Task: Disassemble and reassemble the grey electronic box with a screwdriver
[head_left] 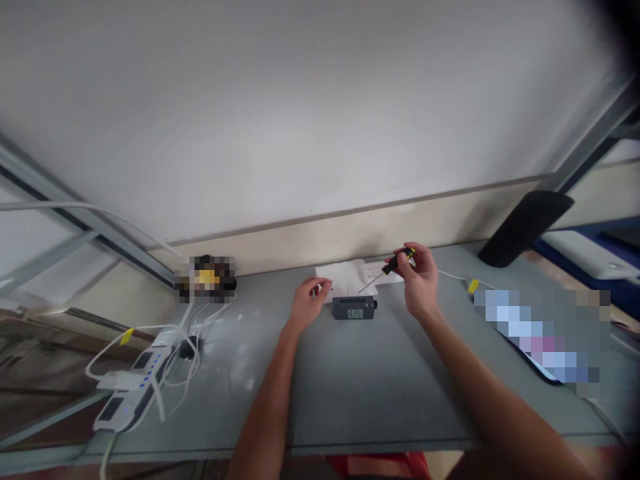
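My right hand [420, 280] is closed around the black and yellow handle of a screwdriver [395, 263], whose thin shaft slants down to the left. Its tip hovers above a small dark box [354, 308] with a slotted top edge, a pale label on the front and a black knob at its right end. Just left of the box, my left hand [307, 305] has thumb and fingertips brought together; anything between them is too small to name. White paper [343, 274] lies behind the box, partly covered by my left fingertips.
A white power strip [131, 393] with tangled cables sits on the grey table [320, 413] at left, below a blurred black and yellow object [206, 279]. At right are a blurred tablet-like screen [537, 340] and a black cylinder [525, 227]. A wall closes off the back.
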Tool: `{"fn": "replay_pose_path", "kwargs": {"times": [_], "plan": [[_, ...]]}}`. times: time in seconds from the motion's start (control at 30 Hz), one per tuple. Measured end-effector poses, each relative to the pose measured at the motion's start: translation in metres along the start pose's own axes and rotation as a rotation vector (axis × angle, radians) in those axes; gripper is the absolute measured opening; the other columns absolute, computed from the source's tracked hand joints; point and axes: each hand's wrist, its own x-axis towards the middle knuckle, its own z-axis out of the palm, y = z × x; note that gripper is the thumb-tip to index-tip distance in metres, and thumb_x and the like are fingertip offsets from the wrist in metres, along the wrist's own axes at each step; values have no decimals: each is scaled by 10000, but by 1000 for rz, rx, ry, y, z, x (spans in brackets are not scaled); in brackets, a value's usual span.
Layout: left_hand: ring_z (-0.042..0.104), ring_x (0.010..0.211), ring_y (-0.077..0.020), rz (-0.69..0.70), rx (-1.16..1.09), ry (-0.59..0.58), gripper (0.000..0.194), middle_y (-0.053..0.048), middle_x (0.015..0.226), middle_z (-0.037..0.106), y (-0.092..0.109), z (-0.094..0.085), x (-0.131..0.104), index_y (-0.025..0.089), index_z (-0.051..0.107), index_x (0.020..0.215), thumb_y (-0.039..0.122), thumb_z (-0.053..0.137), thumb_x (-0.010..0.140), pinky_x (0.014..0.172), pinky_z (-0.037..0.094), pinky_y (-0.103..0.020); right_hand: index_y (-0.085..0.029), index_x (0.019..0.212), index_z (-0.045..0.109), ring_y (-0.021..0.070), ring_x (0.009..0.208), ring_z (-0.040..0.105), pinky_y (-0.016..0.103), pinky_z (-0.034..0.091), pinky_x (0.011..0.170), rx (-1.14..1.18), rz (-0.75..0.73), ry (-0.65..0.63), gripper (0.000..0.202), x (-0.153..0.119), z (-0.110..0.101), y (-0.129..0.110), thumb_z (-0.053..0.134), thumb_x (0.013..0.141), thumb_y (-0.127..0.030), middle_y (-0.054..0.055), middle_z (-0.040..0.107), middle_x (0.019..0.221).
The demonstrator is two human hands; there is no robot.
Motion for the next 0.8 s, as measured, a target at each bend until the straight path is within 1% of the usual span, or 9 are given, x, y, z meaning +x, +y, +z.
{"fn": "replay_pose_path", "kwargs": {"times": [0.07,0.13,0.2,0.3,0.4,0.53,0.67,0.73,0.8], "plan": [[642,884,-177,1,-197,-204,354,-70,1025,727,10,-3,-1,206,729,1165,474,646,949,811,501,-293,-296,1136,600,133,738,702,352,616,771,-1,12,18,367,1,-1,1,766,837,-432,-30,606,966],[664,952,-195,-12,-315,-411,444,-84,1120,725,17,-4,-2,215,717,1205,439,795,829,824,512,-293,-296,1138,602,135,760,710,340,614,772,-5,20,38,374,4,-3,3,768,835,-436,-33,602,960],[673,952,-201,-57,-349,-489,458,-91,1142,725,20,-2,-2,207,735,1155,401,859,760,817,519,-297,-295,1138,602,138,770,713,336,614,766,-17,25,53,375,6,-6,6,765,835,-442,-31,603,963],[679,921,-200,-122,-330,-458,390,-89,1097,740,19,6,-4,194,751,1090,401,848,774,803,527,-305,-290,1142,596,140,768,711,333,615,750,-40,47,62,390,9,-9,10,755,831,-464,-29,609,961],[682,929,-196,-116,-280,-437,303,-76,1055,752,18,18,-8,191,750,1067,416,767,864,823,528,-308,-287,1134,598,142,771,711,324,609,738,-46,65,69,400,10,-11,13,761,819,-471,-31,601,950],[679,932,-197,-25,-126,-394,248,-62,1037,753,25,31,-13,206,746,1079,404,667,951,838,531,-319,-288,1123,602,138,749,697,322,599,717,-65,70,40,376,11,-12,14,749,822,-460,-32,599,943],[650,1040,-220,147,51,-331,158,-58,1048,744,38,35,-15,235,747,1061,320,656,964,1010,497,-405,-288,1095,598,132,679,646,289,553,618,-40,90,12,325,13,-16,12,717,834,-442,-32,594,891],[614,1141,-241,206,68,-351,266,-61,1128,722,43,33,-18,261,723,1155,332,747,900,1082,463,-442,-288,1078,592,125,636,615,273,515,571,-18,98,9,299,15,-18,10,702,836,-425,-35,582,870],[567,1235,-281,223,81,-446,616,-76,1249,667,47,32,-21,303,669,1292,384,904,728,1107,456,-469,-286,1063,590,116,605,588,258,474,535,-3,112,16,282,17,-19,8,695,831,-409,-36,572,861]]}}
